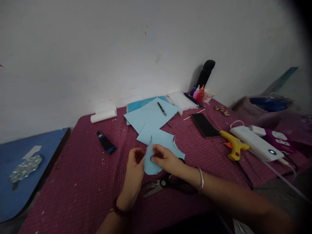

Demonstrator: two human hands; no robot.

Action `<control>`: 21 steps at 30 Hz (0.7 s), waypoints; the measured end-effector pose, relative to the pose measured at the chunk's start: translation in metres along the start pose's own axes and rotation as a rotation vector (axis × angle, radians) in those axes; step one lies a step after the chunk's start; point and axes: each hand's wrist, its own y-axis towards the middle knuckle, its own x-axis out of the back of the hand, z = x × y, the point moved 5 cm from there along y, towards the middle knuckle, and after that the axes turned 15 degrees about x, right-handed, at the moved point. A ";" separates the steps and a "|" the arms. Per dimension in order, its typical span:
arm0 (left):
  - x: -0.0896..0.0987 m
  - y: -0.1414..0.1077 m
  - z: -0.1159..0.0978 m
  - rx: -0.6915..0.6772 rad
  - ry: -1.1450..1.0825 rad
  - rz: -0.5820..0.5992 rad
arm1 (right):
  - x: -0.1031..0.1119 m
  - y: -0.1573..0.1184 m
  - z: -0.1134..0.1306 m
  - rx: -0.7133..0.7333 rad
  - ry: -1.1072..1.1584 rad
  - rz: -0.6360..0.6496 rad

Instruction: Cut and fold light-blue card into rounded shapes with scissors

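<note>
A small cut piece of light blue paper point(150, 165) is held upright between my two hands, its pointed tip facing up. My left hand point(135, 169) grips its left edge, with the fingers partly hidden behind the paper. On the right side, my right hand point(168, 160) pinches the paper between thumb and fingers. Black-handled scissors point(162, 183) lie below my hands, their blades towards the left. Just beyond my hands rests a larger light blue sheet point(159, 139) with curved cut edges. Another blue sheet point(146, 113) behind it carries a black pen point(162, 109).
A dark blue tool point(106, 143) and a white roll point(103, 115) are at the left. To the right are a phone point(205, 125), a yellow glue gun point(234, 145) and a white power strip point(259, 143). Paint bottles point(199, 94) and a paper cup point(208, 96) stand near the wall.
</note>
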 end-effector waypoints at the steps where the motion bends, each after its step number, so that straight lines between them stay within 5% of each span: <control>1: -0.002 0.000 0.001 0.030 -0.022 0.049 | 0.002 0.000 -0.002 -0.023 -0.004 -0.041; 8: -0.013 -0.003 0.000 0.140 -0.203 0.420 | 0.018 0.000 -0.003 -0.181 0.108 -0.265; 21: -0.009 -0.001 0.003 0.107 -0.236 0.435 | 0.011 -0.004 -0.005 -0.268 0.240 -0.231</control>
